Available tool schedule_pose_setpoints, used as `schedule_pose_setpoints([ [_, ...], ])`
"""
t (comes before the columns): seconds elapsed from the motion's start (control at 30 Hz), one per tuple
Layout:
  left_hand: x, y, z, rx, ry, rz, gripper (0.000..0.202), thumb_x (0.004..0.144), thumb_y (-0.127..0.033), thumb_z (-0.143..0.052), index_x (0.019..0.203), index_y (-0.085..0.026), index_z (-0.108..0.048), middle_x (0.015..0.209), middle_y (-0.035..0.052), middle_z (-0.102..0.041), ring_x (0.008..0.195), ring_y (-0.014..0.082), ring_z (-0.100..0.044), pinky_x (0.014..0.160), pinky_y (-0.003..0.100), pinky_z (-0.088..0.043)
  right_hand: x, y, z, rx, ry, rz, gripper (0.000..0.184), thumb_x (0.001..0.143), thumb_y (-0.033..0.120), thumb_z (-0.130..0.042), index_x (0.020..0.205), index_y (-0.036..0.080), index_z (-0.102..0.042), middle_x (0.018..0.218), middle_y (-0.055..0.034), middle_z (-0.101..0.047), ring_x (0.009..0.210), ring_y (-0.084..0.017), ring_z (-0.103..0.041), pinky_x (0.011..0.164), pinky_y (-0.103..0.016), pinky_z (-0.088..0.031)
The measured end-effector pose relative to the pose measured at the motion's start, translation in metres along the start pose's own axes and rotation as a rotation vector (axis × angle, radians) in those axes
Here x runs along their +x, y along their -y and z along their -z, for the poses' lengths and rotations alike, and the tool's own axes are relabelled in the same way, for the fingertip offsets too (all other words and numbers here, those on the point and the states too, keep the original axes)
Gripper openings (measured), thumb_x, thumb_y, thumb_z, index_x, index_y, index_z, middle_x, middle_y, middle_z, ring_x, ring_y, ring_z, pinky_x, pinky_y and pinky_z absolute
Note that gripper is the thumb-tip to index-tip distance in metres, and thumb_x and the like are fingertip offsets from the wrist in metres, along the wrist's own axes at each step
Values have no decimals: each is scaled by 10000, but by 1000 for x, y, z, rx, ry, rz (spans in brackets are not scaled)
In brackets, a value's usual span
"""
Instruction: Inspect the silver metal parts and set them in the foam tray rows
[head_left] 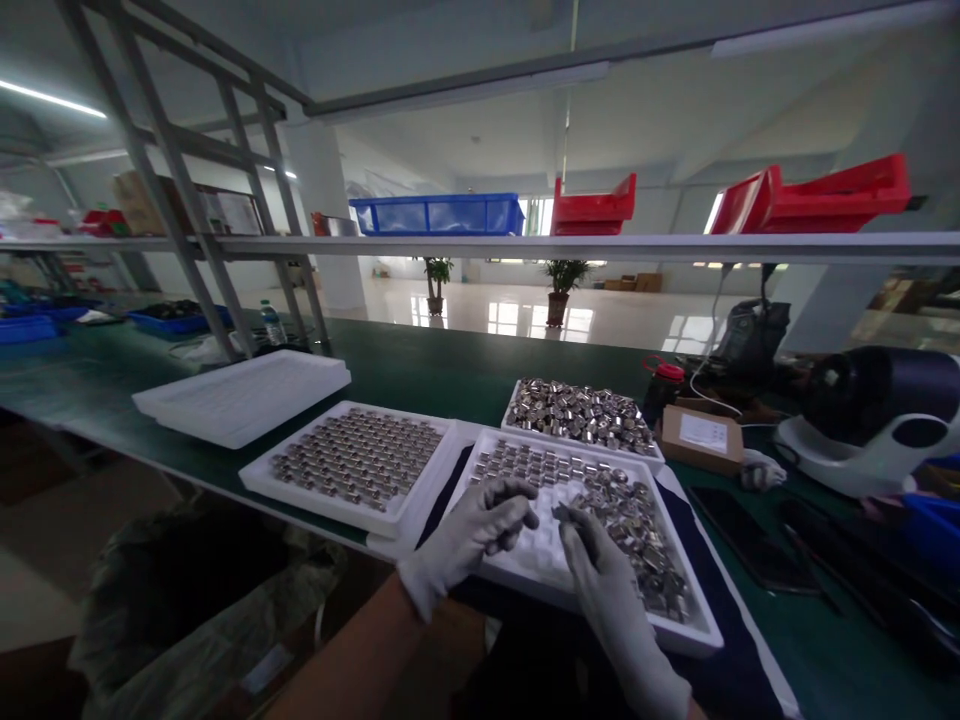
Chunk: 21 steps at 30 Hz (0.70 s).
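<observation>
- Working over one white tray [688, 636], both gloved: left hand [480, 528] curled, right hand [611, 580] pinched; any hold impossible to tell.
- Metal parts [652, 545], beyond counting, in it and two neighboring trays [319, 503].

My gloved left hand [480, 530] is half curled, the forearm [352, 640] bare. My gloved right hand [606, 580] points forward, loosely bent.

Your green bench [420, 370] carries a white tray [247, 395] at left, a second tray [426, 490] with metal parts [356, 455] in rows, a dark cloth [705, 560], a tray [511, 408] heaped with loose parts [577, 412], and a cardboard box [701, 435].
</observation>
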<state>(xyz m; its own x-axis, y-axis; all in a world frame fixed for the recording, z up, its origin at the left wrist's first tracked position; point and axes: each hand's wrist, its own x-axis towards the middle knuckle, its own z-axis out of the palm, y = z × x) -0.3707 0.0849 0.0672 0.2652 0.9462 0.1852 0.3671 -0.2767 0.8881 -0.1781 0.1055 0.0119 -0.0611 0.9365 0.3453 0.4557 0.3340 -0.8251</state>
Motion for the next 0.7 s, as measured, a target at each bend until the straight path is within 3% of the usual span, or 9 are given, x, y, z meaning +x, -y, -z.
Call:
schedule_pose_setpoints([
  [0.07,-10,-9,-19,-390,-54,75,516,1029,-559,-377,1237,-120,-550,824,12,-535,551,63,-360,473,180,-258,-7,11,7,86,17,-14,552,951,613,-432,1090,150,-697,1064,-152,-763,972,-271,-734,886,-384,-601],
  [0.17,-28,-18,-46,-697,-170,140,535,969,-638,-498,1155,-158,-643,765,-7,-465,579,77,-376,487,194,-241,-28,26,22,163,70,-25,564,949,648,-454,1058,160,-713,1029,-142,-765,868,-243,-740,806,-329,-615],
  [0.3,-45,-22,-74,-814,-299,242,611,944,-720,-453,1113,-171,-662,673,-17,-462,548,95,-400,500,213,-287,-62,30,34,84,183,-11,449,993,568,-459,1103,209,-704,1084,-103,-756,985,-203,-727,867,-245,-571],
  [0.43,-53,-20,-92,-864,-424,336,643,922,-760,-442,949,-155,-658,657,-20,-500,541,83,-404,520,203,-321,-81,29,36,-53,243,34,382,1013,501,-438,1111,241,-701,1064,-68,-770,1011,-183,-735,850,-201,-550],
  [0.6,-57,-13,-101,-663,-598,306,679,918,-775,-420,761,-154,-646,731,36,-595,621,131,-487,612,256,-427,-91,43,35,-129,225,27,394,1034,468,-370,1086,268,-706,920,-21,-779,856,-173,-760,706,-204,-549],
  [0.7,-57,-9,-106,-659,-658,318,667,920,-768,-428,716,-165,-627,715,35,-599,631,145,-503,641,273,-443,-98,47,32,-179,205,89,422,1053,439,-327,1091,266,-710,891,-39,-784,771,-174,-761,668,-208,-556],
])
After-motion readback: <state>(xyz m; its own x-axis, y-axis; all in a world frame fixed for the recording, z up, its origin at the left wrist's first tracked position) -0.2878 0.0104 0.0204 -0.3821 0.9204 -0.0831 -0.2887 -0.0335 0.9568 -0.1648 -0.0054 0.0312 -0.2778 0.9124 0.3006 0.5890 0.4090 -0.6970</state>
